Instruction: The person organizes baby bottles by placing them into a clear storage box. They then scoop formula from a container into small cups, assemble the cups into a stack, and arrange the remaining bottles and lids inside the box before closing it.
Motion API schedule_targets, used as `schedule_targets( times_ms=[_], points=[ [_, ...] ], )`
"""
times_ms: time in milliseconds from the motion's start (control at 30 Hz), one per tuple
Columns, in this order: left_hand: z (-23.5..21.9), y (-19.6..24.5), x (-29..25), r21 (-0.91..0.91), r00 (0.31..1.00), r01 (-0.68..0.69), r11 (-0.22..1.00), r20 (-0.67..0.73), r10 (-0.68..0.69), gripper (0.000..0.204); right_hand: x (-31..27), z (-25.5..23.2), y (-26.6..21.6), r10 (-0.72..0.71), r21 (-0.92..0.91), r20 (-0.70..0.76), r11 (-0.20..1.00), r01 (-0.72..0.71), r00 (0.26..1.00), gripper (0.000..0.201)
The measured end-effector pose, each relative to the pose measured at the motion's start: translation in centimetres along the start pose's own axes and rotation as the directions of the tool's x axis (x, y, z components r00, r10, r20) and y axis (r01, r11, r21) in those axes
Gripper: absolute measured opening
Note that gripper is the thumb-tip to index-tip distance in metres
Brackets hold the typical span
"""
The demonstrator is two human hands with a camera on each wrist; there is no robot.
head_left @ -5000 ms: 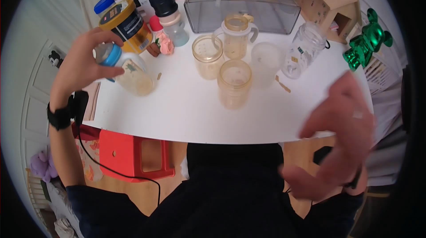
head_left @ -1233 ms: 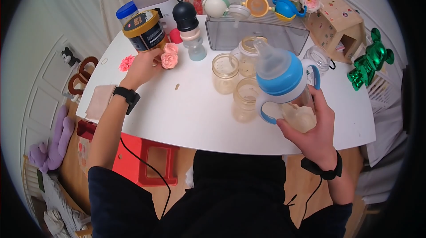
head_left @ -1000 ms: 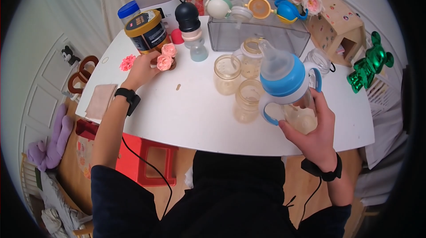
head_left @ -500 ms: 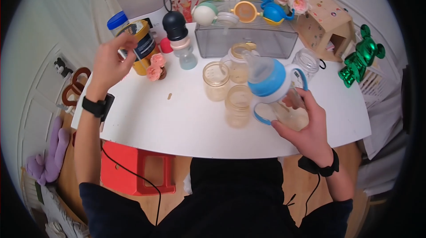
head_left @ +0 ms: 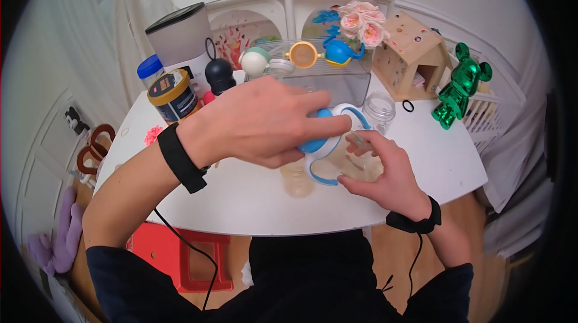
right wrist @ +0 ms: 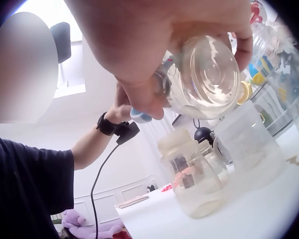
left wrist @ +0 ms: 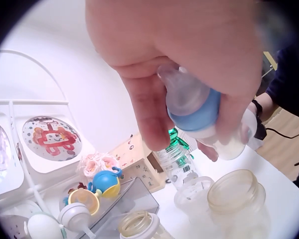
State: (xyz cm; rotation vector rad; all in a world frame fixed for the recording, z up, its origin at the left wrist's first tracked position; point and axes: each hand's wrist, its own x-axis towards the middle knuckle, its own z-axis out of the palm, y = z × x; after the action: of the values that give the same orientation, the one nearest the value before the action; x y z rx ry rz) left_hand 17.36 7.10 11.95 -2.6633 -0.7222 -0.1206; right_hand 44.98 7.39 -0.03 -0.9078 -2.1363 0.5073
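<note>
A baby bottle with a clear body [head_left: 363, 166], white-and-blue side handles and a blue collar [left wrist: 197, 117] is held above the table, tilted. My right hand [head_left: 391, 175] grips the body from the right; its clear base [right wrist: 212, 74] shows in the right wrist view. My left hand [head_left: 265, 121] reaches across with its fingers around the blue collar, over the soft teat [left wrist: 182, 94]. In the head view the left hand hides the teat. Just below stands a yellowish open bottle [left wrist: 236, 199], with a second open bottle with a white handle ring [left wrist: 139, 224] near it.
On the white table [head_left: 241, 208] stand a gold-lidded tub [head_left: 171, 97], a dark-topped container [head_left: 220, 73], and a clear bottle [head_left: 379, 112]. Behind are a grey drying box [head_left: 355, 85] with coloured bottle tops, a wooden house [head_left: 415, 52] and a green bear figure [head_left: 460, 85].
The bottle has passed from my left hand to my right. My left hand then touched the pink flower ornament, lifted off, and swung right onto the bottle's collar. The head view has tilted up.
</note>
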Motion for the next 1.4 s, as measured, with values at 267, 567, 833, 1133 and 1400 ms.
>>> schedule_targets(
  times_ms=[267, 567, 833, 1133, 1400],
  points=[
    [-0.1, 0.0, 0.1, -0.294, 0.991, 0.132, 0.947, 0.046, -0.123, 0.061, -0.1, -0.2, 0.2, -0.243, -0.317, -0.164, 0.931, 0.182, 0.956, 0.079],
    [-3.4, 0.6, 2.0, -0.555, 0.705, 0.707, 0.438, 0.597, -0.383, 0.069, -0.9, 1.6, 2.0, -0.299, -0.314, -0.301, 0.928, 0.202, 0.905, 0.092],
    [-3.7, -0.6, 1.6, -0.555, 0.63, 0.774, 0.306, 0.624, -0.462, 0.071, 0.8, 1.2, 1.2, -0.423, -0.447, -0.336, 0.858, 0.253, 0.842, 0.095],
    [-0.2, -0.1, -0.7, 0.148, 0.962, 0.088, 0.985, -0.27, -0.045, 0.083, 1.3, -1.2, -0.5, -0.047, 0.057, -0.165, 0.997, 0.057, 0.985, 0.101],
    [-0.9, -0.9, -0.6, 0.015, 0.989, 0.058, 0.998, -0.136, -0.056, 0.071, 0.9, -0.5, -0.2, -0.11, 0.052, -0.214, 0.991, 0.123, 0.971, 0.104]
  ],
)
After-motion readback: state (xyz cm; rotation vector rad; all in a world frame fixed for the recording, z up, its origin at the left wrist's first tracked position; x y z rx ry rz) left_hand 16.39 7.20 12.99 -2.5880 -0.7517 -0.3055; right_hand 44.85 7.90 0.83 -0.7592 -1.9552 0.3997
